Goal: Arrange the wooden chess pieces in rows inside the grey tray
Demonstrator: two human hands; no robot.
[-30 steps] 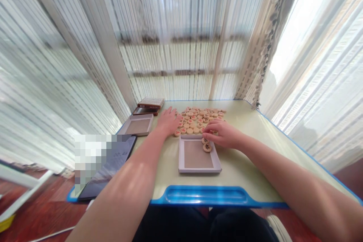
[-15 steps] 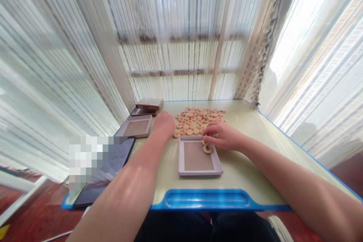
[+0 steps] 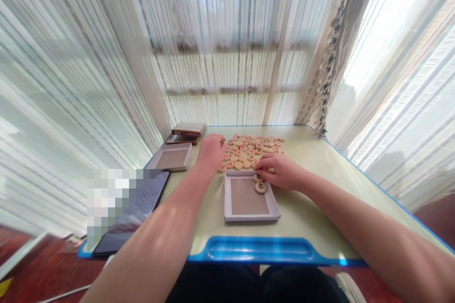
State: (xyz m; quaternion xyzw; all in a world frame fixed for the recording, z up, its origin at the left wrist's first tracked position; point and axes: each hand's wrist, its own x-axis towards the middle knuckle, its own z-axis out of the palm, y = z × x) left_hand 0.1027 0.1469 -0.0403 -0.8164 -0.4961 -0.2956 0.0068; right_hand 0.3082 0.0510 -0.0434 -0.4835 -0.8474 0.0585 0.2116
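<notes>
Round wooden xiangqi pieces (image 3: 241, 148) with red or black characters, some blank side up, lie spread across the table. My left hand (image 3: 211, 152) is at the left edge of the spread, fingers bent together; what lies between its fingertips is too small to make out. Nearer me sits a shallow white box tray (image 3: 229, 196) with a brown bottom. Two black-lettered pieces, one (image 3: 260, 187) in front of the other (image 3: 258, 177), are at its far right corner. My right hand (image 3: 279, 169) has its fingers closed at the rear piece, its fingertips partly hidden.
A second shallow box tray (image 3: 173, 157) stands at the left, with brown boxes (image 3: 188, 129) stacked behind it. A phone or tablet (image 3: 142, 208) lies at the front left. The table (image 3: 327, 175) has a blue rim, and striped curtains hang beyond it.
My left hand has moved slightly up and right to the left edge of the pieces, its fingers now bent inward. The right hand shifts barely, showing more of the rear black-lettered piece.
</notes>
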